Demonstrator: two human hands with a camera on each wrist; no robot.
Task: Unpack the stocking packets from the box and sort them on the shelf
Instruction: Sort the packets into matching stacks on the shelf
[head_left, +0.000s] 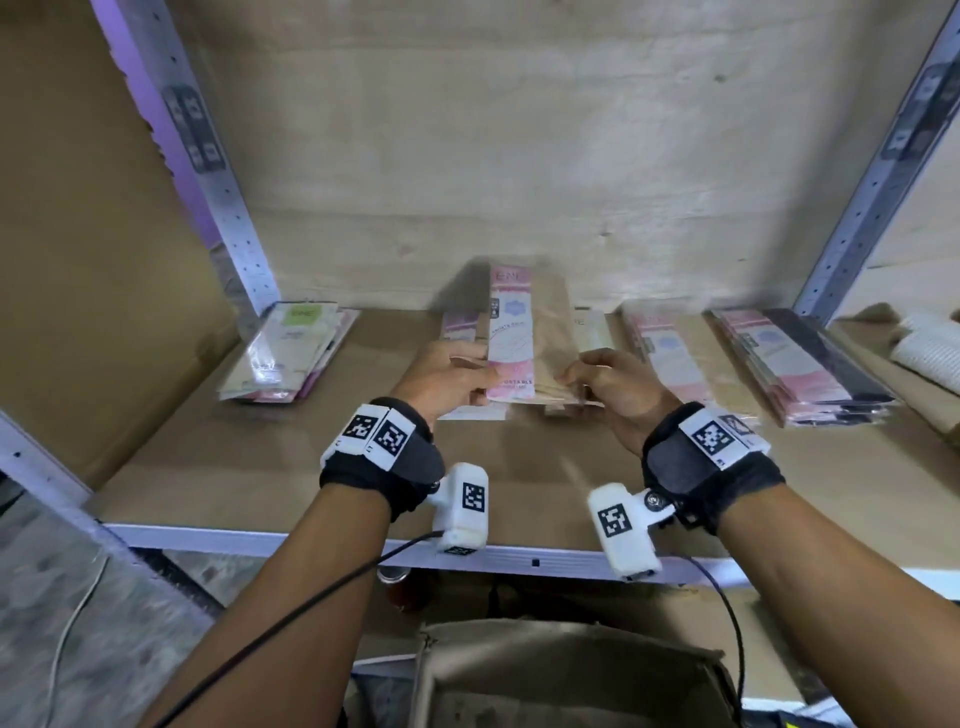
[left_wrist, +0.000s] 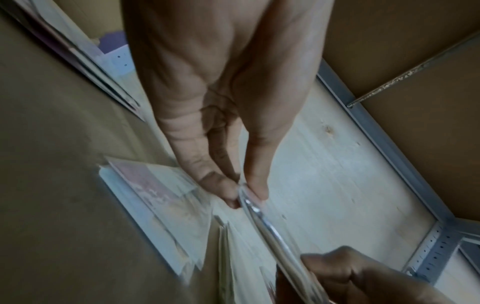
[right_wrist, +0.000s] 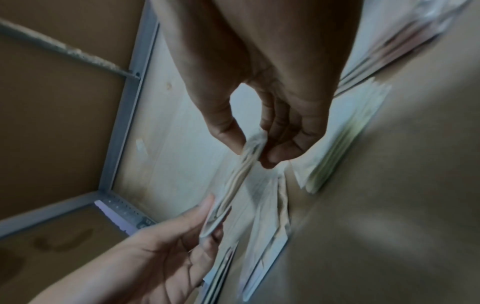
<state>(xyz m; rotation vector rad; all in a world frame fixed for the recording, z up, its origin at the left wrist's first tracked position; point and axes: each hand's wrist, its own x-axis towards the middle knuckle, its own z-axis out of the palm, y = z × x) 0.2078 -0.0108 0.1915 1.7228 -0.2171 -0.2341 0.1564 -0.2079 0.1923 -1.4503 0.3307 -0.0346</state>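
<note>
A small bundle of stocking packets (head_left: 524, 338) with pink-and-white labels is held on edge above the middle of the shelf board (head_left: 270, 467), tilted back toward the wooden rear panel (head_left: 519, 156). The left hand (head_left: 441, 376) pinches the bundle's left edge between thumb and fingers (left_wrist: 221, 185); the right hand (head_left: 613, 387) pinches its right edge the same way (the right wrist view shows several packets in the pinch). Under the bundle more packets (head_left: 460, 327) lie flat on the board. To the bundle's left lies a green-labelled pile (head_left: 291, 348) near the left upright (head_left: 208, 171); to its right lie a pink pile (head_left: 670, 358) and, further right, a pink-and-dark pile (head_left: 810, 364). A cardboard box (head_left: 571, 675) sits open below the board's front edge.
</note>
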